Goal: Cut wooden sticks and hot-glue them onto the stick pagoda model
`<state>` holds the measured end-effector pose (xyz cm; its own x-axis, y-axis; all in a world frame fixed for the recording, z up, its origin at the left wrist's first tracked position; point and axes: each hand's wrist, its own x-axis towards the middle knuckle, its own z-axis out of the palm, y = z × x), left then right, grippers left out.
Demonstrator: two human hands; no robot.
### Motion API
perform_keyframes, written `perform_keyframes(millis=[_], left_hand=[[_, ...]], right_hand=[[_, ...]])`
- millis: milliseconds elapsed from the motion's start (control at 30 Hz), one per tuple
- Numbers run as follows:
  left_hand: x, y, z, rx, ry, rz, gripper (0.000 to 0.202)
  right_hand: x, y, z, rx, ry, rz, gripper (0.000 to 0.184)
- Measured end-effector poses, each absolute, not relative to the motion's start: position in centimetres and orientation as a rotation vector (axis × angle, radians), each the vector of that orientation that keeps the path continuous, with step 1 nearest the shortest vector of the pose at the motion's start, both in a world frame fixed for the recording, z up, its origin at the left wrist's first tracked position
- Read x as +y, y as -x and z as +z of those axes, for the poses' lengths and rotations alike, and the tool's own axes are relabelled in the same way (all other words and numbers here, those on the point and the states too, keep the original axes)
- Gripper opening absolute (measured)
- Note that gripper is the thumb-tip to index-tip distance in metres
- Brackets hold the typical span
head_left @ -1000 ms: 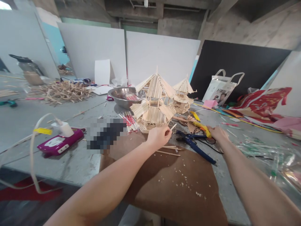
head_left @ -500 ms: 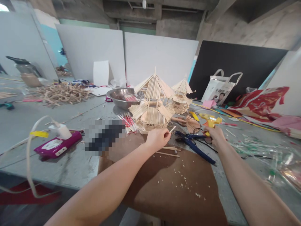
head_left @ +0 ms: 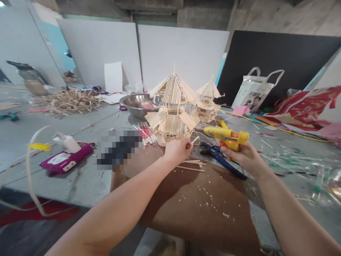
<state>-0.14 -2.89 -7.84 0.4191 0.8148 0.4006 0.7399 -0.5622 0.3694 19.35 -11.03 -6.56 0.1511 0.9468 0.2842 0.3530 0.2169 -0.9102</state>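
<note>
My left hand [head_left: 178,150] pinches a short wooden stick [head_left: 195,139] right in front of a tiered pagoda model [head_left: 174,122] built of thin sticks. A yellow glue gun [head_left: 222,134] is gripped in my right hand [head_left: 241,156], its nozzle pointing left toward the model and the stick. Under the glue gun lie blue-handled cutters [head_left: 225,161]. Several loose sticks [head_left: 191,169] rest on a brown sheet [head_left: 197,213] near my left hand. Behind to the right stands a second, smaller stick pagoda [head_left: 207,103].
Left of the model stand a metal bowl [head_left: 133,106] and a heap of sticks [head_left: 68,103]. A purple power strip [head_left: 66,159] with a white plug lies at the left. Clear plastic wrappers [head_left: 295,160] and a white bag [head_left: 254,92] are at the right.
My right hand has lifted the glue gun off the table and swung it left, nozzle toward the model. My left hand still holds the stick in nearly the same place.
</note>
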Motion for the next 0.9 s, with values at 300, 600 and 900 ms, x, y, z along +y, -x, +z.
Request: perform_keyframes(millis=[300, 600, 900], left_hand=[[-3.2, 0.2, -7.4, 1.504, -2.613, 0.724, 0.021], [-3.1, 0.2, -7.4, 1.539, -2.63, 0.729, 0.02], [-3.1, 0.2, -7.7, 1.507, -2.637, 0.78, 0.019]], right_hand=[[-10.0, -19.0, -8.9, -1.457, 1.159, 0.741, 0.029], [-10.2, -18.8, -9.1, -1.448, 1.164, 0.795, 0.029], [-10.1, -18.5, -8.9, -1.417, 1.246, 0.778, 0.03]])
